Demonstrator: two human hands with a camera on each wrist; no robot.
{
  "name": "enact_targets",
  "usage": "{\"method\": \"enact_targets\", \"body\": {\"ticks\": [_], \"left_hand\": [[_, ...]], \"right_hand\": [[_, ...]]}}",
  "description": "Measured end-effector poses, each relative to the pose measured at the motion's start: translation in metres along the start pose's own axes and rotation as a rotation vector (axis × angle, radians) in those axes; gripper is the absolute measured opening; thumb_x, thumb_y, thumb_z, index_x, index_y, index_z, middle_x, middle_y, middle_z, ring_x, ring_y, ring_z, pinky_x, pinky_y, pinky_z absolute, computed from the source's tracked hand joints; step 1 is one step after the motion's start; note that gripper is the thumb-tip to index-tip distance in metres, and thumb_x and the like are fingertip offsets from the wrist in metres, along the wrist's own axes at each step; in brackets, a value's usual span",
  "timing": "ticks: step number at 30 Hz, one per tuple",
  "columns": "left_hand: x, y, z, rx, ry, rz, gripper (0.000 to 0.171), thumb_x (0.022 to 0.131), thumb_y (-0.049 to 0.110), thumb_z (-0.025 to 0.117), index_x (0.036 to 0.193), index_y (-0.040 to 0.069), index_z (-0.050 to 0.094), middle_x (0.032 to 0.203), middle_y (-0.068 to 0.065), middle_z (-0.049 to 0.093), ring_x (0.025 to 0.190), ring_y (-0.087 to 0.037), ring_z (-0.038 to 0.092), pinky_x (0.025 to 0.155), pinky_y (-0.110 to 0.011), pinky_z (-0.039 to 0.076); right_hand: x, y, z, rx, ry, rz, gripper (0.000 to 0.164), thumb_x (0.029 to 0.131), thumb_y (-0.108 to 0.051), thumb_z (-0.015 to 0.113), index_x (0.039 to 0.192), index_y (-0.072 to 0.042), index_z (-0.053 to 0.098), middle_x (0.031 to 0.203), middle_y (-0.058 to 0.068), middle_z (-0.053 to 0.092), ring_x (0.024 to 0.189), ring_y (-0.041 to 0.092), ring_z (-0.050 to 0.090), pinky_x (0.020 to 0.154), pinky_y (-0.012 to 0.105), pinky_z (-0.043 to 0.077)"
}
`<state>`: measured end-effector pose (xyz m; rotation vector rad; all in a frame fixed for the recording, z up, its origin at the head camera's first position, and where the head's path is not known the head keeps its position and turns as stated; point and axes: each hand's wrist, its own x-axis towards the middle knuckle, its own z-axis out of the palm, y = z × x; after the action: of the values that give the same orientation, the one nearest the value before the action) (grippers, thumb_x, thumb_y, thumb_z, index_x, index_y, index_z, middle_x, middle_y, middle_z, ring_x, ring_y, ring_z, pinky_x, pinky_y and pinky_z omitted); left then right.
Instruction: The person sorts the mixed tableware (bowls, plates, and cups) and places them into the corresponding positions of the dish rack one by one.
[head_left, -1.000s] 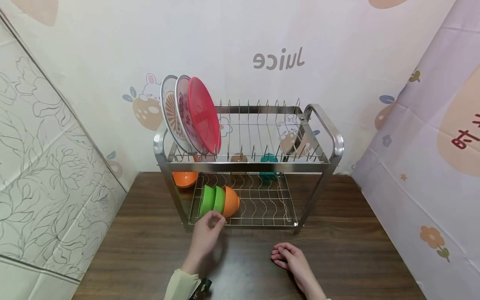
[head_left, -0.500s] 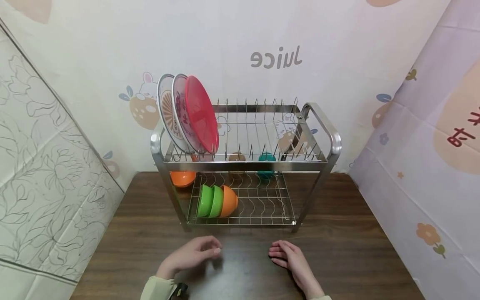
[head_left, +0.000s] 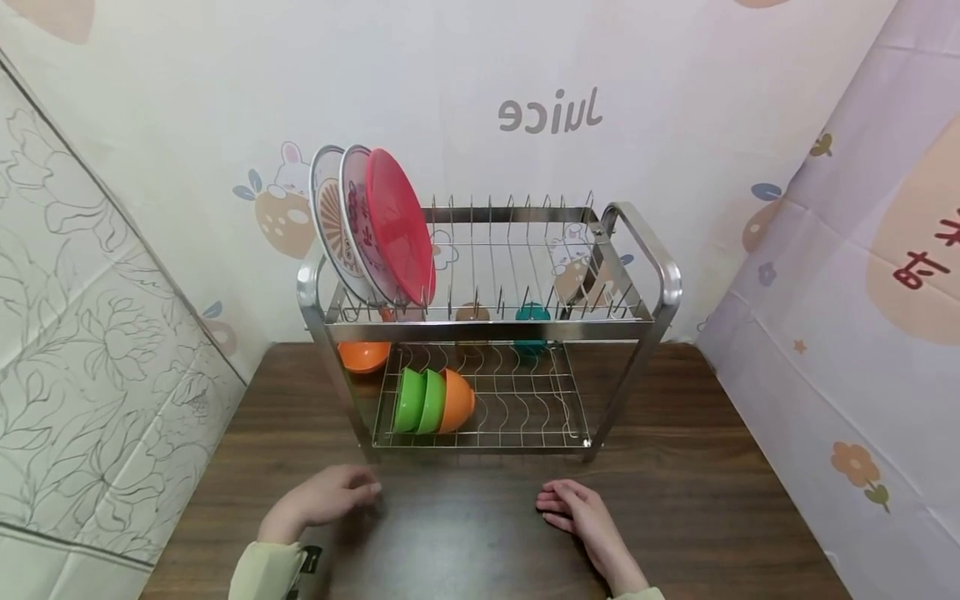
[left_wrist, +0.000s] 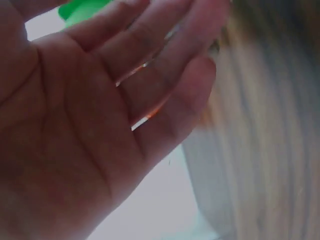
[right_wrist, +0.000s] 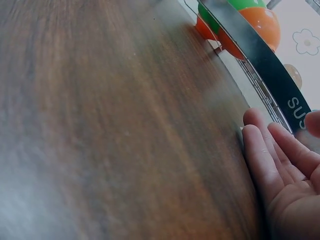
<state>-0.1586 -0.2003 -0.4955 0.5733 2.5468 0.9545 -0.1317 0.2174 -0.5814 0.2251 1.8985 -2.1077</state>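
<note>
My left hand [head_left: 326, 497] is over the table's front left, in front of the rack, its fingers relaxed around nothing. In the left wrist view its palm faces the camera, with a bit of green bowl beyond. To the right, my right hand [head_left: 577, 512] rests on the table, fingers loosely bent and holding nothing. Two green bowls [head_left: 409, 402] and an orange bowl [head_left: 457, 402] stand on edge, nested in a row, at the lower tier's left. Above, a red plate [head_left: 401, 229] and two white patterned plates [head_left: 327, 212] lean in the upper tier's left slots.
The two-tier metal dish rack [head_left: 480, 332] stands at the back of the brown wooden table [head_left: 465, 533]. Behind its lower tier are another orange bowl [head_left: 364, 357], a brown cup [head_left: 472, 333] and a teal cup [head_left: 531, 337]. Printed cloth hangs behind and at the sides.
My left hand has drawn back from the bowls on the lower tier, toward me and to the left. The bowls stay in place, and my right hand has stayed almost still.
</note>
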Motion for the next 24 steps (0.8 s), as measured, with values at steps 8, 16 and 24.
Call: {"method": "enact_targets", "body": {"ticks": [8, 16, 24], "left_hand": [[0.006, -0.013, -0.029, 0.145, 0.179, -0.215, 0.021, 0.099, 0.027, 0.061, 0.107, 0.009, 0.067, 0.098, -0.006, 0.07, 0.087, -0.025, 0.065, 0.076, -0.05, 0.053], [0.019, -0.04, -0.033, 0.279, 0.356, -0.242, 0.026, 0.098, 0.025, 0.061, 0.111, 0.003, 0.066, 0.103, -0.013, 0.068, 0.092, -0.034, 0.065, 0.077, -0.055, 0.052], [0.042, -0.06, -0.023, 0.43, 0.637, -0.128, 0.043, 0.091, 0.022, 0.068, 0.121, -0.007, 0.06, 0.124, -0.029, 0.059, 0.114, -0.049, 0.051, 0.097, -0.062, 0.04]], "right_hand": [[-0.001, 0.0, 0.0, -0.014, 0.007, -0.005, 0.046, 0.105, -0.025, 0.05, 0.126, 0.017, 0.052, 0.111, 0.022, 0.067, 0.104, 0.028, 0.067, 0.085, 0.034, 0.056], [0.0, 0.0, -0.001, -0.024, 0.012, -0.005, 0.039, 0.106, -0.017, 0.048, 0.125, 0.016, 0.052, 0.111, 0.021, 0.067, 0.104, 0.028, 0.067, 0.085, 0.036, 0.056], [-0.002, 0.001, 0.001, -0.023, 0.009, -0.019, 0.036, 0.104, -0.014, 0.049, 0.123, 0.017, 0.053, 0.109, 0.02, 0.068, 0.101, 0.025, 0.068, 0.083, 0.034, 0.057]]}}
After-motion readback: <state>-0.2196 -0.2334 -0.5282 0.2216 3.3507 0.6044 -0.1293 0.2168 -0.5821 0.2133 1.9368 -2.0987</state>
